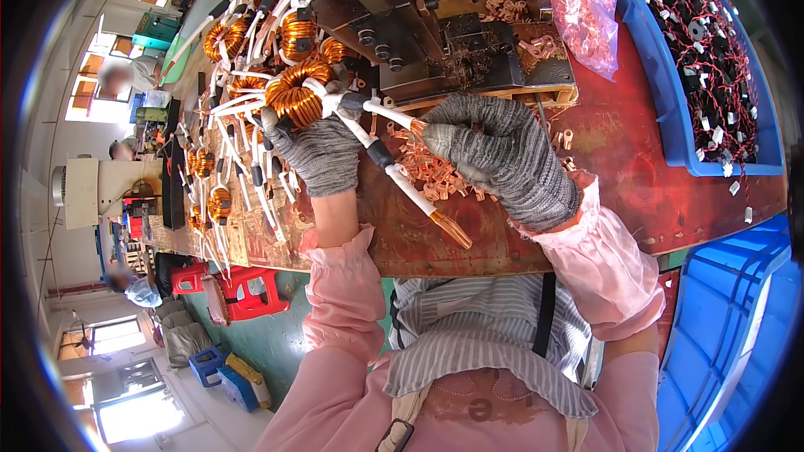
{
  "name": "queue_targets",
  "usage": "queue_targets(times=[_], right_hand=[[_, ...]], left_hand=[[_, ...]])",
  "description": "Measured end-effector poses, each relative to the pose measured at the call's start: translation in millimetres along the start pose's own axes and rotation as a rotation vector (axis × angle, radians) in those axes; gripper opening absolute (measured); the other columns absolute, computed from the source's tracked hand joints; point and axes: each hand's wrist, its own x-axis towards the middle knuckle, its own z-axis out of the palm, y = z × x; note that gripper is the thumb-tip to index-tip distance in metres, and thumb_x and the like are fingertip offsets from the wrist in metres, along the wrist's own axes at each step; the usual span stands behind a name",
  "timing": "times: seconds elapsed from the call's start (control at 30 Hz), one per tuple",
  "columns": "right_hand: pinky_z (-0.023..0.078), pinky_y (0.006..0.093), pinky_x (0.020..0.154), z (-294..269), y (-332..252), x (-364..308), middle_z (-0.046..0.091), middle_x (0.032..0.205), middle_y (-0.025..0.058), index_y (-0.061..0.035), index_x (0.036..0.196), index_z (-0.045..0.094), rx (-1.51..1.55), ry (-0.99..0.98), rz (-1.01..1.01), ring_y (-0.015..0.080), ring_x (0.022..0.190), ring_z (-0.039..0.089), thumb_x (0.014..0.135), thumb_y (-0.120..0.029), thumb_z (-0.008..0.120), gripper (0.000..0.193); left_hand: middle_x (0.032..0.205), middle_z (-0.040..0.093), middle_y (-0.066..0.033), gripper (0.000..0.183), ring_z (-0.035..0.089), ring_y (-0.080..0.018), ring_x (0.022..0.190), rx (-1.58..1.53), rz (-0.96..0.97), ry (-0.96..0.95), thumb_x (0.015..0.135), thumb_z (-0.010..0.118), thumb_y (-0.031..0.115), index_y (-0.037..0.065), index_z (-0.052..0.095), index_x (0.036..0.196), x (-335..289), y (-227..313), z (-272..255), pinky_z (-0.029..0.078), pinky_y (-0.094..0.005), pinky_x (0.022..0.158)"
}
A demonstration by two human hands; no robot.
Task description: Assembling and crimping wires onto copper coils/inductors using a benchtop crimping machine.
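Copper-wound toroidal coil [295, 94] gripped in closed left hand [316, 151], white-sleeved lead [392, 112] running rightward into pinching right hand [502, 159], above red counter [620, 151]

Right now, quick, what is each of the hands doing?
Left hand: closed, holding the round copper-wire coil with white-sleeved leads.
Right hand: closed, pinching one white-sleeved lead of that coil at its copper tip.
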Motion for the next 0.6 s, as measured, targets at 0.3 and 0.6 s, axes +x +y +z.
queue_targets(times=[0.3,0.6], right_hand=[[0.043,0.0256,0.064,2,0,-1,0.06,0.078,0.0061,-0.0028,0.092,0.064,-0.077,-0.004,-0.035,0.013,0.07,0.055,0.078,-0.021,0.062,0.023],[0.042,0.0257,0.058,7,9,1,0.057,0.068,0.0047,-0.0029,0.087,0.063,-0.226,-0.001,-0.287,0.0122,0.059,0.05,0.074,-0.017,0.063,0.018]], left_hand=[[0.101,0.049,-0.0159,0.068,0.05,-0.0271,0.085,-0.067,-0.016,-0.018,0.069,0.061,0.048,0.005,0.039,0.118,2,-1,1,0.044,-0.0389,0.07],[0.103,0.046,-0.019,0.074,0.049,-0.0236,0.079,0.002,0.096,0.017,0.073,0.059,0.047,-0.002,0.035,0.123,1,-6,7,0.044,-0.034,0.069]])
